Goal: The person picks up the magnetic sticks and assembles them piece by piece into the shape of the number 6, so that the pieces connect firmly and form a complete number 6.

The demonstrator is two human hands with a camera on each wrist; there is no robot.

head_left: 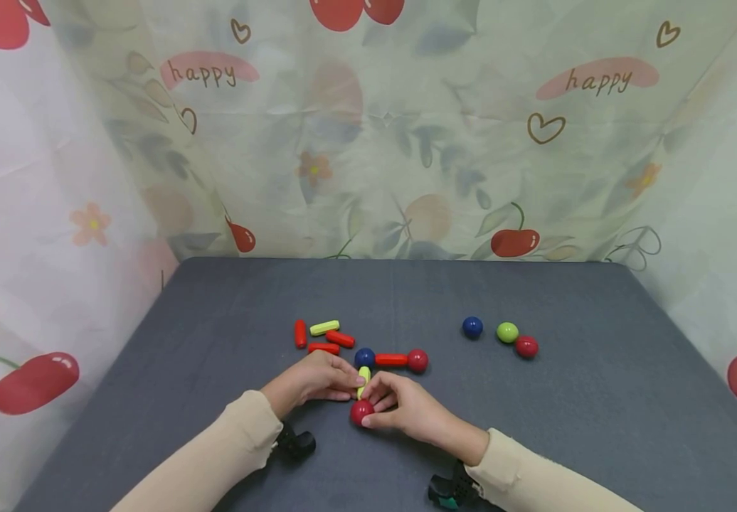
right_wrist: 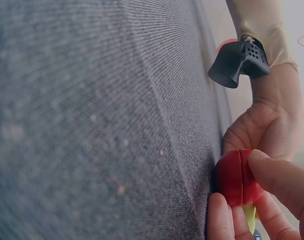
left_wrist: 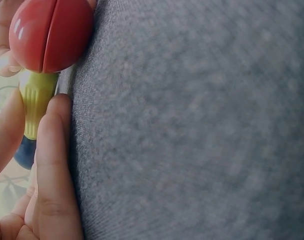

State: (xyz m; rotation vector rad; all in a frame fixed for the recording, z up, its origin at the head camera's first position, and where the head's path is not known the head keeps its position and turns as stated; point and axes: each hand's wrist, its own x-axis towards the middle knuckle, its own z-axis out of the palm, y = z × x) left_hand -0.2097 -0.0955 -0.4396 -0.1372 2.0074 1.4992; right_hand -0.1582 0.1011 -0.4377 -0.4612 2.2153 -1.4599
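My left hand [head_left: 319, 378] pinches a short yellow-green rod [head_left: 365, 372] between thumb and fingers. At the rod's near end is a red ball [head_left: 361, 412], which my right hand [head_left: 412, 411] grips with thumb and fingertips. In the left wrist view this red ball [left_wrist: 51, 35], with a seam round it, meets the ribbed yellow-green rod [left_wrist: 37, 100]; a blue ball [left_wrist: 25, 151] shows at the far end. From that blue ball [head_left: 365, 357] a red rod [head_left: 391, 360] runs right to another red ball [head_left: 417, 360]. Fingers partly hide the joints.
Several loose rods lie beyond my left hand, among them a red rod [head_left: 301, 333] and a yellow-green rod [head_left: 324, 328]. Farther right on the dark grey table [head_left: 573, 427] sit a blue ball [head_left: 472, 327], a green ball [head_left: 507, 332] and a red ball [head_left: 526, 347].
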